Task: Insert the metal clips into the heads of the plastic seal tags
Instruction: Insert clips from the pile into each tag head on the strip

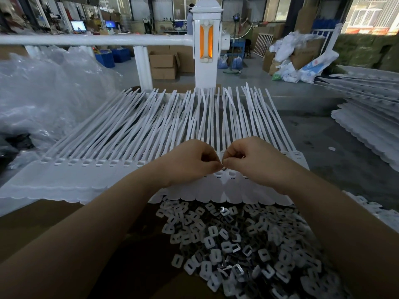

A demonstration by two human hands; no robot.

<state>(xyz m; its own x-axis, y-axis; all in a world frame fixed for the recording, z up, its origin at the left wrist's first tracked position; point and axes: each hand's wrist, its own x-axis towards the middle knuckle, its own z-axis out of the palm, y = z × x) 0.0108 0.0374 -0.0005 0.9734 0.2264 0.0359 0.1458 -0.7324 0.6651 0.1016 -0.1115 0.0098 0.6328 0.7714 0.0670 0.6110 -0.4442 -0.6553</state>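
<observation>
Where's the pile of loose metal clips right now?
In the head view, the metal clips lie heaped low and right of centre, just below the row of seal tags, between the person's forearms.

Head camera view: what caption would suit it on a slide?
Both hands pinch a metal clip above a row of white seal tags.

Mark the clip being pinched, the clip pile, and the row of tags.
clip (223,168), head view, the bit showing between both hands' fingertips.
clip pile (248,244), head view, middle of the heap.
row of tags (86,162), head view, an empty head slot.
</observation>
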